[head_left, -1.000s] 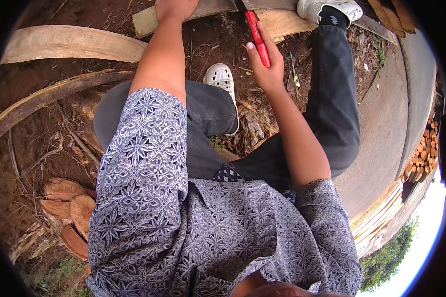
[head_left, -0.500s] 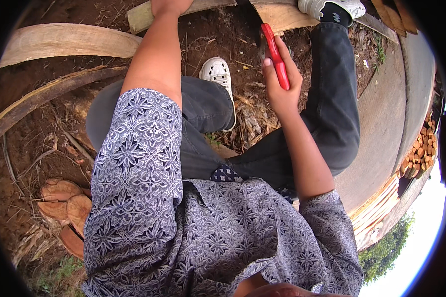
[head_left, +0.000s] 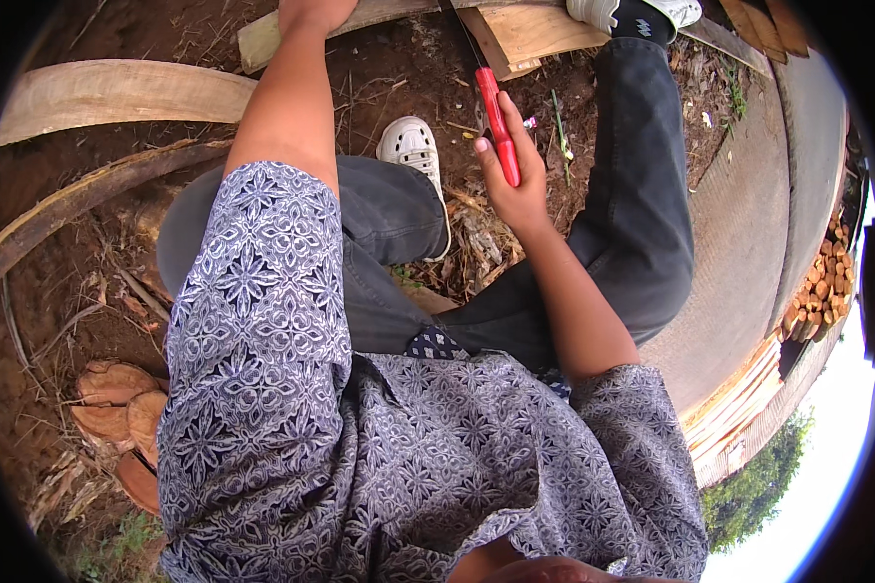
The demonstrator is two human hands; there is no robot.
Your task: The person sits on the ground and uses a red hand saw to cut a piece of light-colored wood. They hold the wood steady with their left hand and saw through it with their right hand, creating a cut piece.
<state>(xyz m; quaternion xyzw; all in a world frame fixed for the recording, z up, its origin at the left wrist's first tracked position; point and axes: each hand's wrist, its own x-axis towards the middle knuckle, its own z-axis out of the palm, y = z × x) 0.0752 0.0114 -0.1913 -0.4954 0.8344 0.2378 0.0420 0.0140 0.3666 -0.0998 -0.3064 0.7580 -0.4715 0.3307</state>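
My right hand (head_left: 517,185) is wrapped round the red handle of a handsaw (head_left: 498,126). Its dark blade points up and away, seen nearly edge-on, and runs past the end of a pale wooden block (head_left: 540,32); whether it touches the wood I cannot tell. At the top edge, my left hand (head_left: 316,14) is over a long wooden plank (head_left: 389,12), its fingers cut off by the frame. A white clog (head_left: 593,12) on my right foot is at the block's right end. My other white clog (head_left: 413,146) stands on the soil between the hands.
Two curved boards, a pale plank (head_left: 117,95) and a bark-edged strip (head_left: 78,189), lie at left. Cut wood pieces (head_left: 117,408) sit lower left. A broad grey sheet (head_left: 739,223) spreads at right, with stacked sticks (head_left: 822,287) beyond it. Wood chips and twigs litter the soil.
My right hand and the handsaw have shifted left and slightly down, and the blade has turned edge-on. The whole view has moved a little; my left hand stays by the plank.
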